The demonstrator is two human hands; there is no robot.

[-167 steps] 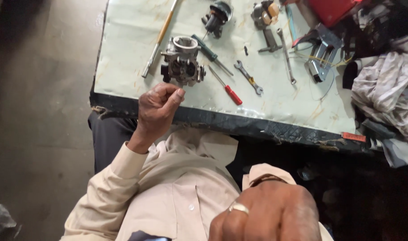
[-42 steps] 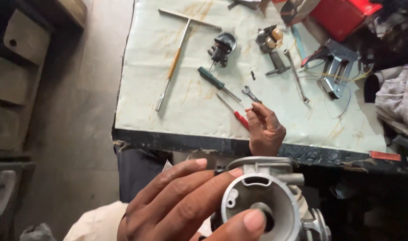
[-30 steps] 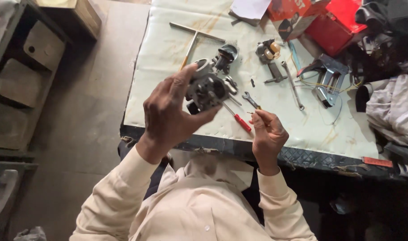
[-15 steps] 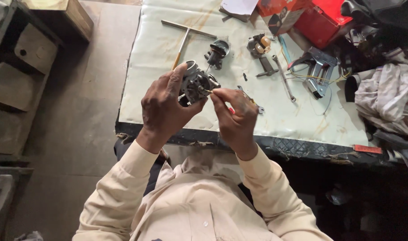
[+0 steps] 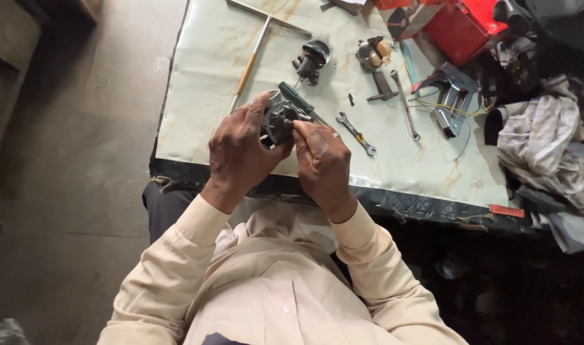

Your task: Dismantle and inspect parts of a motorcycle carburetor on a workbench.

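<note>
Both arms in cream sleeves, elbows bent, forearms converging forward at chest height. Left hand point(image 5: 241, 150) raised, back toward camera, fingers curled, thumb extended upward. Right hand point(image 5: 322, 160) just beside it, back toward camera, thumb and forefinger pinched together at tips, ring on one finger. Hands touching at fingertips. Wrists straight, cuffs at wrists.

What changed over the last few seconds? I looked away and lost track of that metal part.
The left hand picked the grey metal carburettor off the table and holds it above the near edge. The right hand came up and put its fingers on it. The screwdrivers, spanner and red box stayed put.
</note>
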